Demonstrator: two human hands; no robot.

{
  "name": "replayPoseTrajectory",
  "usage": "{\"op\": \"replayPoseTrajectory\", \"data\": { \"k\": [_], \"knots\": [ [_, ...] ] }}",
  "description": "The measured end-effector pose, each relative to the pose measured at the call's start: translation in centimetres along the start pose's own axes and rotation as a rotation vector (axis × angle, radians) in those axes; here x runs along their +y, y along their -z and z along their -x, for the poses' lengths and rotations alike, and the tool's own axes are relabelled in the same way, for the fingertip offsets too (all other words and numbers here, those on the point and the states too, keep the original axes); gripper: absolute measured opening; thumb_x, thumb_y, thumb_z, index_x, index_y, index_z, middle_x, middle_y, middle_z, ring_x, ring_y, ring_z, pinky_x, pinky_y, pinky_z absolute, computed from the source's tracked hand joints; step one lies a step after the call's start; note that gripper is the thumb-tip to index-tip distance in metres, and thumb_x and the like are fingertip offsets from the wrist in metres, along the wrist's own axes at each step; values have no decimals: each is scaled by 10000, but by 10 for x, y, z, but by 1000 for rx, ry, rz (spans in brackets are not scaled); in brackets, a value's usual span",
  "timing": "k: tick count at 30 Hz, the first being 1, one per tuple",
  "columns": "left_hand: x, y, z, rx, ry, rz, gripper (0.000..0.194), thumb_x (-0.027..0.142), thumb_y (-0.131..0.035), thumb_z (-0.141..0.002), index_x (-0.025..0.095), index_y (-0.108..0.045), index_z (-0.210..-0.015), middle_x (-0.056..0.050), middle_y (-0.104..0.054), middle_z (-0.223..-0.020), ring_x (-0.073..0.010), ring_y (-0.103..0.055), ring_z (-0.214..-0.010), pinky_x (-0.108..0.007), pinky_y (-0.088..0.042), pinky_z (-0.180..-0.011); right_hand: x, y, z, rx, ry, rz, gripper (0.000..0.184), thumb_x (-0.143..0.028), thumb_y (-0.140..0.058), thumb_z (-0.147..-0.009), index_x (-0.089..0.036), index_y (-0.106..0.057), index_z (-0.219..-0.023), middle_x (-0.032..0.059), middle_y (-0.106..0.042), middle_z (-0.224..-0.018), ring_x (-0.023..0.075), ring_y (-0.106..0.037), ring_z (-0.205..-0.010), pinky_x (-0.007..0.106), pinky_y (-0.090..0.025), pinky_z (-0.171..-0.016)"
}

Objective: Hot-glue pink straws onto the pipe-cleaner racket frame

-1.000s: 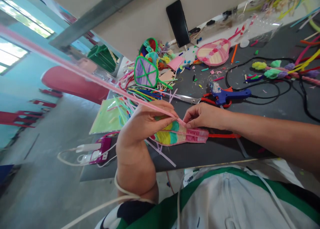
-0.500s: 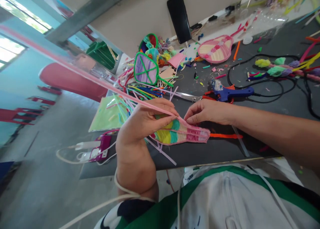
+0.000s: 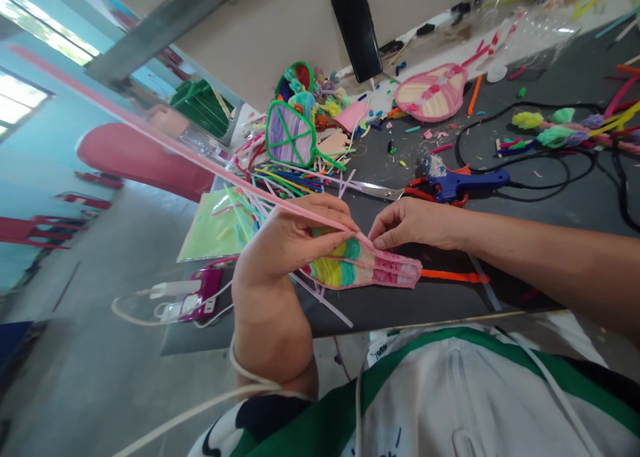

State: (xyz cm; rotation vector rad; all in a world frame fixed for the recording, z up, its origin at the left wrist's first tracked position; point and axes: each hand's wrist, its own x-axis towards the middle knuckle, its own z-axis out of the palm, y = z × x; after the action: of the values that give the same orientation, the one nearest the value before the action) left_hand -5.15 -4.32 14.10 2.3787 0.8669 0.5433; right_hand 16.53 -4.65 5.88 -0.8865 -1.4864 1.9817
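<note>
A pink-edged craft piece [image 3: 333,271], banded in yellow, teal, cream and pink and shaped like a vase, lies before me on the dark table. My left hand [image 3: 295,237] covers part of it. Its thumb and fingers pinch a long pink pipe cleaner [image 3: 200,158] along the piece's upper edge. The free end of this strip slants far up to the left. My right hand [image 3: 415,222] is closed in a pinch at the same edge, just right of the left fingertips. An orange pipe cleaner [image 3: 453,276] sticks out beyond the narrow end of the piece.
Behind my hands lie scissors [image 3: 380,191] and a blue glue gun [image 3: 463,182] with a black cord. Finished pink [image 3: 433,94] and purple-green [image 3: 290,136] pieces, loose pipe cleaners and scraps spread around. A phone [image 3: 357,30] leans at the back; a purple power strip [image 3: 207,294] sits left.
Both hands keep nearly the same pinch on the piece's edge. The right hand sits slightly higher and more level in view. The camera view has shifted a little.
</note>
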Motion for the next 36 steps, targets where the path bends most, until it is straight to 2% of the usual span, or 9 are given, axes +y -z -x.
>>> {"op": "replayPoseTrajectory", "data": {
  "k": [9,16,24,31,36],
  "knots": [
    [-3,-3,-2,38,-83,4,60,125,-696,-811,156,-737,-843,-50,-701,-898,-129,-664,-824,-216,-550,-683,-2,-2,1,36,-17,55,109,-236,-747,-648,-171,-739,-735,-26,-672,-632,107,-578,-614,248,-466,-641],
    [-6,-4,-2,32,-90,20,104,102,-688,-809,161,-738,-880,-59,-707,-911,-144,-668,-839,-254,-561,-730,-2,-3,0,47,-10,81,59,-229,-730,-651,-190,-724,-696,-36,-660,-613,109,-573,-605,242,-444,-616],
    [-5,-3,-5,-15,-51,-103,90,210,-674,-839,211,-752,-883,-27,-731,-919,-161,-688,-861,-258,-551,-773,0,-3,-1,59,16,121,33,-225,-703,-660,-200,-710,-681,-37,-661,-613,110,-574,-599,241,-434,-596],
    [-5,-5,-8,-28,-44,-100,112,228,-656,-850,163,-747,-851,-52,-736,-895,-155,-687,-845,-240,-531,-772,2,-1,0,51,8,104,90,-259,-733,-639,-198,-724,-705,-21,-677,-642,132,-587,-609,271,-473,-628],
    [-7,-6,-12,-26,-87,-149,139,233,-620,-872,168,-743,-866,-62,-750,-925,-158,-696,-867,-239,-523,-789,2,0,2,40,-18,33,150,-269,-774,-633,-177,-728,-742,-21,-688,-687,118,-602,-639,268,-482,-689]
  ]
}}
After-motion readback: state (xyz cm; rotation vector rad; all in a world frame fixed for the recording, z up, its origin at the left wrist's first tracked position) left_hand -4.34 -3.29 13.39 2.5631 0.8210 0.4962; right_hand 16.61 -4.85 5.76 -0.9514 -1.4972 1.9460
